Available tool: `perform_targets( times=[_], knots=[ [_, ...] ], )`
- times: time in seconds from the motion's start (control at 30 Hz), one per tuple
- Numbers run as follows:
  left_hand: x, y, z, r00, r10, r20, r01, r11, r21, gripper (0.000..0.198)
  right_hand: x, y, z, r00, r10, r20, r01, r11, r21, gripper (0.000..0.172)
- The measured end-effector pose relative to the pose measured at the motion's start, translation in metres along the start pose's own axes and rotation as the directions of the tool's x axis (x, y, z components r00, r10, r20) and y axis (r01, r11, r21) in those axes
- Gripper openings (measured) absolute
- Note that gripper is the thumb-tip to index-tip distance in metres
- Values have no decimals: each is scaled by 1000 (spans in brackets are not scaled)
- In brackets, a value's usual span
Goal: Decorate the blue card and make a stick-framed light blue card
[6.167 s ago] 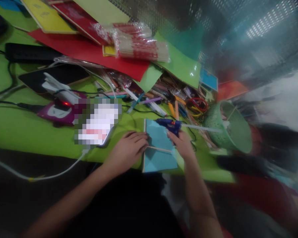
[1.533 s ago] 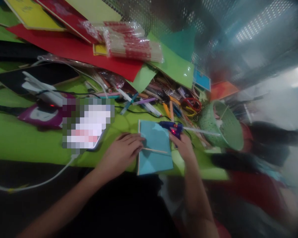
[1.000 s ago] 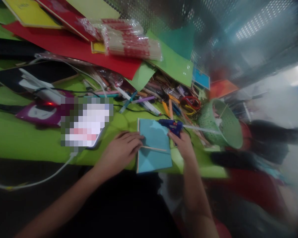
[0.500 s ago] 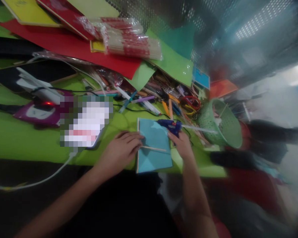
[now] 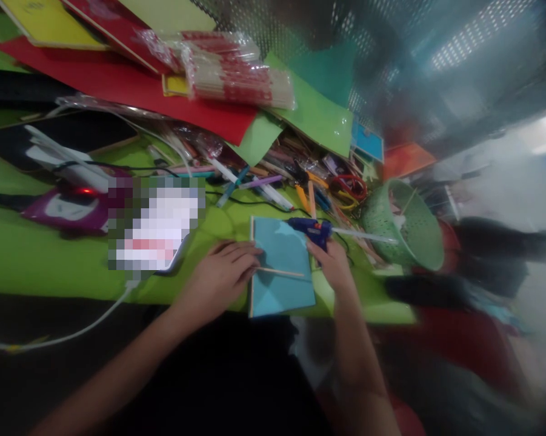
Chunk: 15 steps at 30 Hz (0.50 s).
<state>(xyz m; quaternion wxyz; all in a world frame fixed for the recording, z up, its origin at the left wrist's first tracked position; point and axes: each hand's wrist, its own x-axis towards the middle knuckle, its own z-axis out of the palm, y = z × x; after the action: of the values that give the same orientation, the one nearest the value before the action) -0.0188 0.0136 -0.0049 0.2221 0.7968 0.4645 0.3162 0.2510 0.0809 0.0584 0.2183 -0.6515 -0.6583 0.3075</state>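
A light-blue board (image 5: 282,297) lies at the front edge of the green table, with a pale strip along its left edge. My left hand (image 5: 227,269) rests at that edge, its fingers closed on one end of a thin wooden stick (image 5: 282,272) that extends over the board. My right hand (image 5: 334,260) is wrapped round a dark-blue glue gun (image 5: 316,230) at the board's upper right. The gun's nozzle points left over the board, and a clear glue stick (image 5: 363,235) protrudes from its back.
A phone (image 5: 159,227) on a white cable and a purple power strip (image 5: 68,206) lie to the left. Markers, scissors and sticks are heaped behind the board. A green basket (image 5: 404,224) stands at right. Bagged sticks (image 5: 236,79) lie on coloured sheets at the back.
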Motion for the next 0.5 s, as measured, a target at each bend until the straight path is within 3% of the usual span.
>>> perform_targets(
  times=[0.17,0.5],
  knots=[
    [1,0,0,1000,-12,6,12,1000,-16,24,0,6,-2,1000,-12,-28,11,1000,-24,28],
    [-1,-4,4,999,14,-34,-14,1000,21,27,-6,15,-11,992,96,-88,-98,995,-22,39]
  ],
)
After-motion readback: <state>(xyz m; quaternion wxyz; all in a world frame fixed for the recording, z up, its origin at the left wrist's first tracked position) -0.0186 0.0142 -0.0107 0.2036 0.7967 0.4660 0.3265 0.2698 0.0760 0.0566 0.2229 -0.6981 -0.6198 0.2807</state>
